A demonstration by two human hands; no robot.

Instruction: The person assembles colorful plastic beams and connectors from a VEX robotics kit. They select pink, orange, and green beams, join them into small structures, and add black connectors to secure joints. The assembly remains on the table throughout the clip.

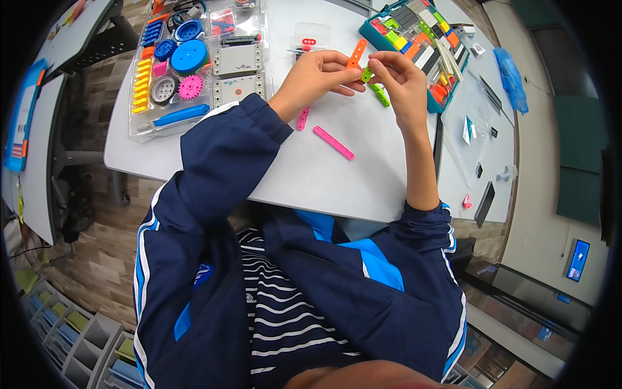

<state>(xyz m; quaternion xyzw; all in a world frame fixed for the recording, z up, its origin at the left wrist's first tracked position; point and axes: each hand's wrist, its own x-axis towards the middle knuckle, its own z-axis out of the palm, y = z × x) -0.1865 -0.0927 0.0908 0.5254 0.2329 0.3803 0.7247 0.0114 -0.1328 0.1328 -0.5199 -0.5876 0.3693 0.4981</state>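
Over the white table, my left hand [327, 78] is closed on an orange construction-kit beam [357, 53] with holes, which sticks up from between thumb and fingers. Just right of it, my right hand [400, 81] pinches a small lime-green connector piece [367, 74] against the lower part of the orange beam. Whether the two are joined cannot be made out. A longer lime-green beam [381, 96] lies beneath the right hand. Nearer to me rests a pink beam [334, 143], and a shorter pink beam [303, 118] shows below my left wrist.
At the left, a clear tray [136, 123] holds wheels, gears, grey modules and a blue tool [181, 115]. A teal box [435, 104] of sorted colourful pieces stands at the back right. Beyond it, another table bears a blue plastic bag [512, 81] and a dark bar [484, 204].
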